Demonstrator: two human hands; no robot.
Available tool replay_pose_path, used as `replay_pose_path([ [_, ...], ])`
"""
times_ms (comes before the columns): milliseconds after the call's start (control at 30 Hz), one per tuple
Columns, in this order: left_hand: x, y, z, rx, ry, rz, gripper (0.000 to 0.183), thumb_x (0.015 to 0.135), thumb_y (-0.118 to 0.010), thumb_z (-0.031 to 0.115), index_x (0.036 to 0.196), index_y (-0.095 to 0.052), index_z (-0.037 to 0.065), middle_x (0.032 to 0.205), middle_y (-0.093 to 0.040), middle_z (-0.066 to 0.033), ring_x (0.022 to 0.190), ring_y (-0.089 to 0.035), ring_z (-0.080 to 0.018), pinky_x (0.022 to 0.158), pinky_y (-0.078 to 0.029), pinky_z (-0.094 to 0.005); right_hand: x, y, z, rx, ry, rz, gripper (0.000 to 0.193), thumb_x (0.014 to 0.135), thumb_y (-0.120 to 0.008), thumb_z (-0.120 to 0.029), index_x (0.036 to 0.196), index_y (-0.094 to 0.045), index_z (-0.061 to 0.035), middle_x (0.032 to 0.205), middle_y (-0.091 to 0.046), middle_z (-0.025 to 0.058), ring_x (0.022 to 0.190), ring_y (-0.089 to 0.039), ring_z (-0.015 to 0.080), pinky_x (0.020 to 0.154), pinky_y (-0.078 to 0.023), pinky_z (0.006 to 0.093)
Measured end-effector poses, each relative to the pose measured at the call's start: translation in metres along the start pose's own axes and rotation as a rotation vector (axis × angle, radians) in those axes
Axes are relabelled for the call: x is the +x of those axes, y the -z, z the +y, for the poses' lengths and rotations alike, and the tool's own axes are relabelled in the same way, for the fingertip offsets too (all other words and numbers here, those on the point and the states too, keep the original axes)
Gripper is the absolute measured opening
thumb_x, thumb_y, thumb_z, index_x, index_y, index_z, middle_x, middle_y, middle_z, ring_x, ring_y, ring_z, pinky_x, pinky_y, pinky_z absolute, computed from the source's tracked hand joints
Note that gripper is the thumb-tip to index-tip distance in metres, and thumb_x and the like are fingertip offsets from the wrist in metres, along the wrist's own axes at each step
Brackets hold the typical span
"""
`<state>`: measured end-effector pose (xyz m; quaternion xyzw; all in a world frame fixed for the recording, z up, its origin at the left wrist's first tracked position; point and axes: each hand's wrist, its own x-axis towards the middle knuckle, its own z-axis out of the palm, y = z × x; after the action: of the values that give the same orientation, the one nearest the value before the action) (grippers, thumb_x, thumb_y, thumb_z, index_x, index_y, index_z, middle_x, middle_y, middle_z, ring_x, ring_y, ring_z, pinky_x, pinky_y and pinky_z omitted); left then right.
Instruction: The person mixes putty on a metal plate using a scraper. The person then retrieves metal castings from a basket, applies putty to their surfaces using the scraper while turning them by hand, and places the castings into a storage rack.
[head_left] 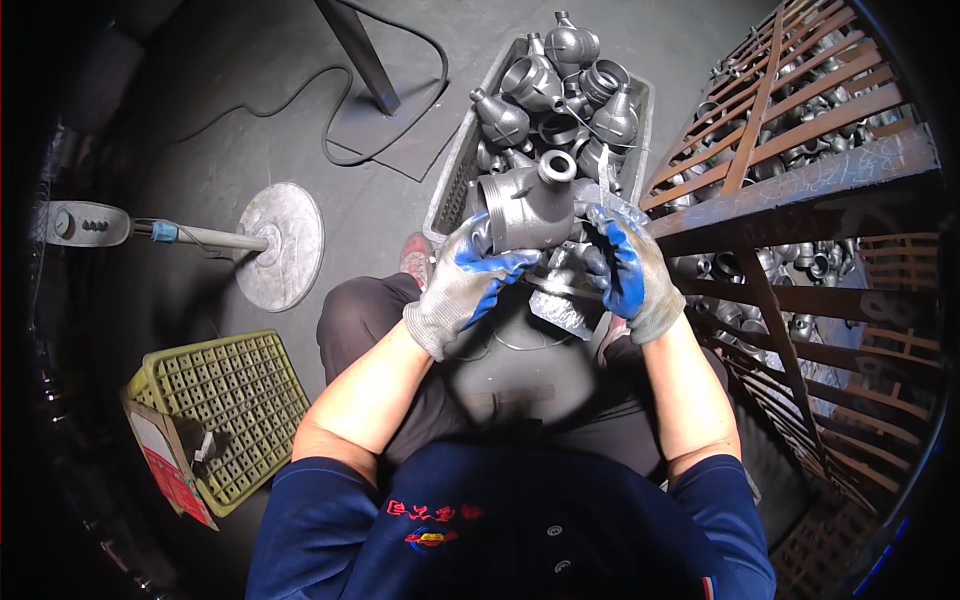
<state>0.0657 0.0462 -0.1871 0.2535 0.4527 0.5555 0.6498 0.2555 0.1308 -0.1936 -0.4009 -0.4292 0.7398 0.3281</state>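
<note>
In front of me my left hand (468, 268), in a grey and blue work glove, is closed on a grey metal pipe fitting (528, 208). The fitting has a wide threaded mouth at its left and a narrow round neck pointing up. My right hand (630, 265), gloved alike, is curled just right of the fitting. A thin, pale, flat blade-like tool (604, 175) rises from its fingers; its handle is hidden. Below the hands is a silvery block-like support (562, 308), partly covered. Beyond it a grey plastic crate (455, 185) holds several similar fittings.
At the right stands a rusty metal cage (790, 215) full of fittings. A yellow-green plastic crate (225, 400) sits at the lower left. A stand with a round base (283, 245) is at the left. A black cable (345, 110) loops around a metal post (362, 60).
</note>
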Motion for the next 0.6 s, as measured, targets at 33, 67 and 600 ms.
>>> replay_pose_path([
  [33,0.001,-0.002,-0.002,-0.017,-0.058,-0.022,0.041,0.077,-0.065,-0.004,0.116,-0.053,-0.001,0.097,-0.063,-0.0058,0.077,-0.058,-0.0066,0.064,-0.046,-0.0193,0.001,0.002,0.003,-0.074,0.036,-0.005,0.021,0.092,-0.053,-0.022,0.107,-0.058,-0.0089,0.072,-0.054,-0.0022,0.05,-0.042,0.003,0.04,-0.033,0.0175],
  [67,0.001,-0.004,-0.002,-0.02,-0.055,-0.023,0.041,0.077,-0.065,-0.004,0.116,-0.053,-0.001,0.097,-0.063,-0.0058,0.077,-0.058,-0.0066,0.064,-0.046,-0.0193,0.002,0.004,0.005,-0.151,0.07,-0.005,0.021,0.092,-0.052,-0.023,0.107,-0.058,-0.0092,0.072,-0.054,-0.0023,0.05,-0.043,0.003,0.04,-0.034,0.0177],
  [600,-0.004,-0.014,0.013,0.197,0.047,-0.081,0.022,0.078,-0.069,0.002,0.098,-0.062,0.004,0.071,-0.056,0.0035,0.056,-0.045,-0.0006,0.049,-0.037,-0.0173,0.014,-0.002,0.002,0.581,-0.115,-0.171,0.033,0.093,-0.048,-0.017,0.123,-0.048,-0.0019,0.111,-0.059,0.0122,0.095,-0.063,0.0215,0.078,-0.056,0.0343],
])
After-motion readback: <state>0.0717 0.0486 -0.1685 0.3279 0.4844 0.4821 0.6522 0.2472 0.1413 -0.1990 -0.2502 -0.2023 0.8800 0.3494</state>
